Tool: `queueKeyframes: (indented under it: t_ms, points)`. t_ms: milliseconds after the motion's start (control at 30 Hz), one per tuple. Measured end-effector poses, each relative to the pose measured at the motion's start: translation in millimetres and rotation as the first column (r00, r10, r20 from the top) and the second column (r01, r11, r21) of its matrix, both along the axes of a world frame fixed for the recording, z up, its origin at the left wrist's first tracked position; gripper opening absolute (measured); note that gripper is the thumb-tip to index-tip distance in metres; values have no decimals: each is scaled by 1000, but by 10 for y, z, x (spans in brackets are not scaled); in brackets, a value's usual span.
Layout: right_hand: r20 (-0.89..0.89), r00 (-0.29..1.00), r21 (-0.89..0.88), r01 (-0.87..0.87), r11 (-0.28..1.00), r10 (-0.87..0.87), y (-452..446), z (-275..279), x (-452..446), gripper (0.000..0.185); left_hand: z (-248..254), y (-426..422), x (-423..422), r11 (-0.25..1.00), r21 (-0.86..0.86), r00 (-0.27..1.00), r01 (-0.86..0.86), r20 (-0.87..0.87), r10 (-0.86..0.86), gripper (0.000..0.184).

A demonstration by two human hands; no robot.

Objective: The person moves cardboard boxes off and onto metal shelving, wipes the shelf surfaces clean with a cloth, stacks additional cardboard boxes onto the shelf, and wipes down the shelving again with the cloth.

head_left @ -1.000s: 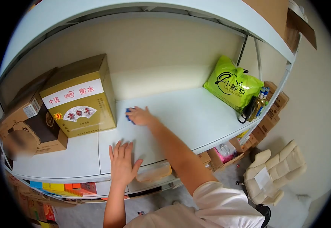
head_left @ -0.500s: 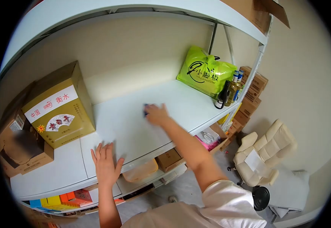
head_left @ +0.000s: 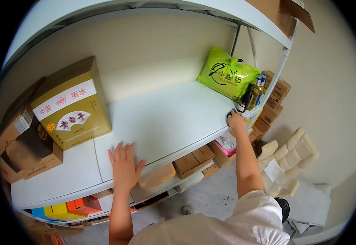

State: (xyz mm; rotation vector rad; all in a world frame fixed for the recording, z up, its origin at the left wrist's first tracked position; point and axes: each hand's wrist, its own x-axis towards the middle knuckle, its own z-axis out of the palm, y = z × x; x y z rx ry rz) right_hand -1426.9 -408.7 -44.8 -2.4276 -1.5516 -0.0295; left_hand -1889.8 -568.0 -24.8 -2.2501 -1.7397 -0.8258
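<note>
My right hand (head_left: 237,121) presses a small blue cloth (head_left: 230,114) onto the white shelf (head_left: 165,116) near its front edge at the right, just in front of the dark bottle (head_left: 244,100). Most of the cloth is hidden under the fingers. My left hand (head_left: 125,166) rests on the shelf's front edge, left of the middle, with its fingers spread and nothing in them. A bright green bag (head_left: 227,75) stands behind the bottles at the shelf's right end.
A gold box (head_left: 74,108) and a brown carton (head_left: 33,143) stand on the shelf at the left. More cartons (head_left: 194,159) lie on the level below. A metal upright (head_left: 278,73) rises at the right, and a cream chair (head_left: 288,163) stands beyond it.
My right hand has slid the blue cloth rightwards along the shelf, from near the middle to beside the bottles. My left hand stays at the front edge. The view has shifted.
</note>
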Motion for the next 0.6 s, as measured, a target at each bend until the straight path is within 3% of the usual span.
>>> queueKeyframes:
  t_ms: [67, 133, 233, 300, 400, 433, 467, 500, 567, 600]
  points:
    - [30, 999, 72, 12, 997, -14, -28, -58, -198, 49, -12, -2, -30, 1000, 13, 1000, 10, -13, -10, 62]
    - [83, 993, 5, -81, 997, 80, -134, 13, -576, 47, -2, 47, -36, 997, 34, 998, 67, -3, -67, 63]
    - [204, 947, 239, -296, 925, 250, -19, -275, -1328, 42, 21, 87, -39, 996, 35, 997, 77, -3, -77, 62]
    - [211, 879, 220, -469, 856, 427, -53, -290, -1970, 43, -3, 103, -50, 997, 31, 997, 75, 13, -75, 63]
    - [47, 738, 332, -647, 686, 673, -335, -185, -2966, 48, -55, 80, -83, 997, 38, 996, 62, 62, -64, 61]
    - [86, 690, 331, -700, 632, 719, -497, -165, -3205, 49, -69, 55, -92, 997, 49, 994, 52, 95, -57, 59]
    - [-4, 632, 162, -765, 624, 775, -656, 35, -3371, 50, -49, 50, -80, 996, 57, 992, 72, 96, -77, 59]
    - [67, 586, 132, -807, 575, 807, -789, 114, -3517, 50, -11, 31, -82, 997, 27, 991, 69, 114, -72, 61]
    - [209, 511, 251, -852, 459, 834, -949, -54, -3665, 49, -50, 63, -88, 997, 17, 985, 81, 154, -82, 58]
    - [286, 486, 396, -845, 360, 826, -1007, -175, -3705, 49, -63, 63, -106, 996, 24, 985, 89, 146, -91, 58]
